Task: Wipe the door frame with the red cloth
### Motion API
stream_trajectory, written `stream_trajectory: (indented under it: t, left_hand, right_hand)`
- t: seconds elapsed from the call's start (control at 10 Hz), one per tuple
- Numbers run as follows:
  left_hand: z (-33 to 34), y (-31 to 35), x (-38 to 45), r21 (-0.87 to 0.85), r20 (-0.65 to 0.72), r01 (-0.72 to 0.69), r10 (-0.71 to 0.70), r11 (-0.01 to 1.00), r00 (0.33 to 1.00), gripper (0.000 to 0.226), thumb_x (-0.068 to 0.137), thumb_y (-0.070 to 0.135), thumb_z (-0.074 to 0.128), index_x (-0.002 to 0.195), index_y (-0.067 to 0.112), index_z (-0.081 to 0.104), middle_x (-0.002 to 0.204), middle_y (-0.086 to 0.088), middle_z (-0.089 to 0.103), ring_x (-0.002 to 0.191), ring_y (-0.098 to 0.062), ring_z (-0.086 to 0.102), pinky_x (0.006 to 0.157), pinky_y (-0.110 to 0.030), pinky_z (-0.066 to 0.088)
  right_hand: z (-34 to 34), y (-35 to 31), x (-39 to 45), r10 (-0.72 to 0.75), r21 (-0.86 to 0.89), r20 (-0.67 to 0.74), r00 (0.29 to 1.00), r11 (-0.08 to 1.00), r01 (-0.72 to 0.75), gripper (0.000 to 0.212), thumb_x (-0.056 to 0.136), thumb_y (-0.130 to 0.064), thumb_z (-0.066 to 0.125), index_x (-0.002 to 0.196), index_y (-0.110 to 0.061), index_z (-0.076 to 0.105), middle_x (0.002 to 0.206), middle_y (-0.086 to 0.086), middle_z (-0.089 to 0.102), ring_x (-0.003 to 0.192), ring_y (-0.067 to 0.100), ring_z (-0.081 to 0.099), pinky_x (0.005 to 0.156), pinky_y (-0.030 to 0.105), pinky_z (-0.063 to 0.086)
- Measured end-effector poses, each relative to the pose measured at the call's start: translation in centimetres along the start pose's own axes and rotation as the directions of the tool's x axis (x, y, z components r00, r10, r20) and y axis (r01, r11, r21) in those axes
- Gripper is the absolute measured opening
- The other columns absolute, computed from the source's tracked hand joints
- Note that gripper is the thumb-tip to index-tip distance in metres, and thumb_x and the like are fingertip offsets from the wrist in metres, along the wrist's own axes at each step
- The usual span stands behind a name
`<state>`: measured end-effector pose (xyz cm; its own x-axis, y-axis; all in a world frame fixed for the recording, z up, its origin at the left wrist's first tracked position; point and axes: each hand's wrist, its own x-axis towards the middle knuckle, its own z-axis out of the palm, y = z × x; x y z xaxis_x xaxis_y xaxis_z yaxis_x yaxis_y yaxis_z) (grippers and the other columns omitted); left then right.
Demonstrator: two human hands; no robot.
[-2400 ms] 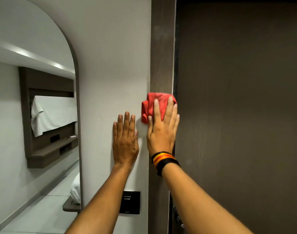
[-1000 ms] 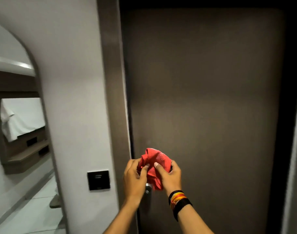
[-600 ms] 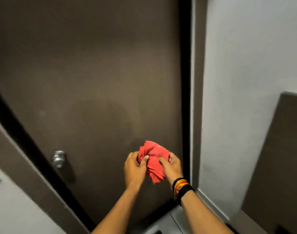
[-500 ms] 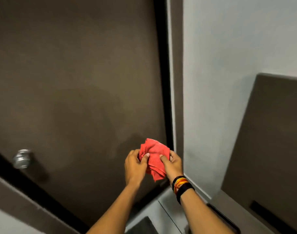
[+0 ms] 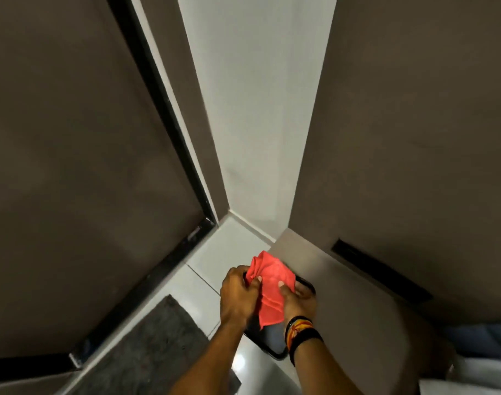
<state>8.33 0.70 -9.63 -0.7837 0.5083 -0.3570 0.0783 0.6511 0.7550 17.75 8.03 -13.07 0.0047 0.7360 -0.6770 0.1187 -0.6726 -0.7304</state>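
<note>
Both hands, left and right, pinch the bunched cloth in closed fingers low above the floor, clear of the frame, so wiping looks paused or unfinished.

Hands hide part of the red cloth.

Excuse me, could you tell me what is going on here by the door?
A person is standing in the corner beside a dark door, looking down, with both hands on a bunched red cloth. The left hand and right hand pinch it from either side, apparently refolding it. The cloth is held in the air over a black-rimmed bin, touching neither the door frame nor the wall. A grey mat lies on the tiled floor. No wiping is happening at this moment.
</note>
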Motion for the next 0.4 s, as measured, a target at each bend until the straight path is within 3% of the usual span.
stream_trajectory:
  t: [0.1,0.2,0.3,0.4]
  left_hand:
    - [3.3,-3.7,1.0,-0.005,0.073,0.055,-0.054,0.998,0.996,0.028,0.096,0.017,0.066,0.123,0.018,0.07,0.12,-0.003,0.069,0.11,-0.025,0.067,0.1,-0.043,0.056]
    - [5.0,-7.0,1.8,-0.065,0.164,0.107,-0.095,0.992,0.982,0.04,0.1,0.007,0.056,0.138,0.02,0.061,0.133,-0.006,0.066,0.12,-0.026,0.065,0.105,-0.045,0.056]
    - [5.4,-8.7,2.2,-0.024,0.233,0.119,-0.11,0.993,0.966,0.049,0.105,0.008,0.046,0.15,0.028,0.051,0.143,-0.003,0.063,0.131,-0.025,0.06,0.112,-0.045,0.051]
    - [5.2,-9.9,2.1,0.142,0.199,-0.085,0.056,0.986,0.978,0.049,0.112,0.029,0.037,0.16,0.028,0.036,0.166,0.001,0.041,0.154,-0.022,0.038,0.126,-0.042,0.035]
  right_hand:
    - [-0.2,3.8,3.3,0.057,-0.012,-0.043,0.997,0.998,-0.058,0.026,0.081,0.011,0.073,0.103,0.021,0.064,0.094,0.018,0.064,0.09,0.032,0.06,0.062,0.008,0.05]
    - [0.5,7.2,5.0,0.127,-0.016,-0.028,0.991,0.992,-0.128,0.027,0.089,0.006,0.066,0.115,0.014,0.063,0.114,0.03,0.069,0.104,0.041,0.066,0.096,0.044,0.056]
    - [1.1,8.5,5.5,0.226,-0.056,0.026,0.974,0.973,-0.224,0.038,0.096,0.002,0.058,0.133,0.007,0.054,0.13,0.031,0.062,0.114,0.042,0.063,0.107,0.05,0.048]
    - [1.7,8.8,4.5,0.16,-0.105,-0.01,0.987,0.981,-0.16,0.052,0.101,-0.01,0.051,0.151,-0.001,0.038,0.15,0.024,0.049,0.133,0.036,0.052,0.112,0.038,0.042]
